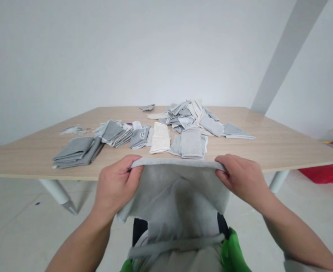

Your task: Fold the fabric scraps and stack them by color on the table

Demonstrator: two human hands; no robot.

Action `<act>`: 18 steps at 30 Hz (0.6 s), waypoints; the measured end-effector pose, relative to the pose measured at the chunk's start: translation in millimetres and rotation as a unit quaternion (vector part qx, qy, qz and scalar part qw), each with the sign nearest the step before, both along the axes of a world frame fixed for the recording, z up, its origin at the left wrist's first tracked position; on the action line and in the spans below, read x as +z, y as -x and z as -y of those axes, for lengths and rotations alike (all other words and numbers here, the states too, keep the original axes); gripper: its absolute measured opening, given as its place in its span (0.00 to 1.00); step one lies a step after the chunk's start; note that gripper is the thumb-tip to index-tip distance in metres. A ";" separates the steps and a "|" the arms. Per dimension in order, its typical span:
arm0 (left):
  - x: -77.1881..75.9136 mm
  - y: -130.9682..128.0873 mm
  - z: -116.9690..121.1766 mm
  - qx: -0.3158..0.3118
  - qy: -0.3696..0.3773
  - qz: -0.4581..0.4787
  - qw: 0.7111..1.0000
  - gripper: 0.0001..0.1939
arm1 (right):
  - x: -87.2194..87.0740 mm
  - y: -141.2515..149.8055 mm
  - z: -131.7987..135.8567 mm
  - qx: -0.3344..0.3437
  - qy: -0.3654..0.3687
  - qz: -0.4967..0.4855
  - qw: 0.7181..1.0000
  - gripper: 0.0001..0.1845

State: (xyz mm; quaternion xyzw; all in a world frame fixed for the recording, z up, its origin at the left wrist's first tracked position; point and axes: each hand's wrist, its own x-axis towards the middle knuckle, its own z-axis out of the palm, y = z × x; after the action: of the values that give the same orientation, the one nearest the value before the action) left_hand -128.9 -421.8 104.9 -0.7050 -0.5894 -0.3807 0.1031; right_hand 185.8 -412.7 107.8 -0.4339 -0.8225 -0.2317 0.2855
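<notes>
A grey fabric piece [180, 192] is stretched between my two hands in front of the table's near edge. Its top edge is a straight, thick fold, and the cloth hangs down towards my lap, wider at the top than lower down. My left hand [119, 181] pinches the left end of that fold between thumb and fingers. At the right end, my right hand [238, 177] grips the same fold. A grey band [178, 245] crosses near my lap; whether it belongs to the held cloth I cannot tell.
On the wooden table [268, 151] lie a folded dark grey stack [76, 151], more folded grey cloths [117, 134], a cream cloth [160, 138], a light grey stack [193, 142] and a loose heap [186, 115]. Something red [325, 173] is on the floor at right.
</notes>
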 end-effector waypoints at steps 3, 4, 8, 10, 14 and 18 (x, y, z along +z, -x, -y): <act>17.9 6.7 -4.7 0.009 0.011 -0.058 0.998 0.11 | 6.6 -11.7 -7.7 -0.027 -0.025 0.004 0.999 0.10; 23.4 8.1 -5.1 0.023 0.013 -0.084 0.996 0.12 | 10.0 -15.4 -10.7 -0.033 -0.032 0.001 0.999 0.10; 44.1 9.2 -3.5 0.090 -0.025 -0.160 0.983 0.14 | 30.1 -26.0 -24.2 -0.070 -0.082 -0.022 0.994 0.11; 56.4 8.4 -6.4 0.116 -0.050 -0.178 0.976 0.15 | 44.0 -27.4 -32.3 -0.083 -0.104 -0.035 0.990 0.12; 91.6 7.1 -31.7 0.155 -0.084 -0.160 0.971 0.16 | 79.9 -23.5 -49.8 -0.112 -0.141 -0.023 0.983 0.15; 136.2 6.1 -63.2 0.143 -0.137 -0.093 0.976 0.21 | 122.0 -19.2 -60.8 -0.136 -0.189 0.011 0.973 0.17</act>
State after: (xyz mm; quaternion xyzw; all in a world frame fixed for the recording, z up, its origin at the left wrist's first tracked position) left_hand -135.0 -358.7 241.1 -0.6246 -0.6144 -0.3719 0.3069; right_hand 205.0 -351.9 229.8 -0.4773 -0.7004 -0.4243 0.3187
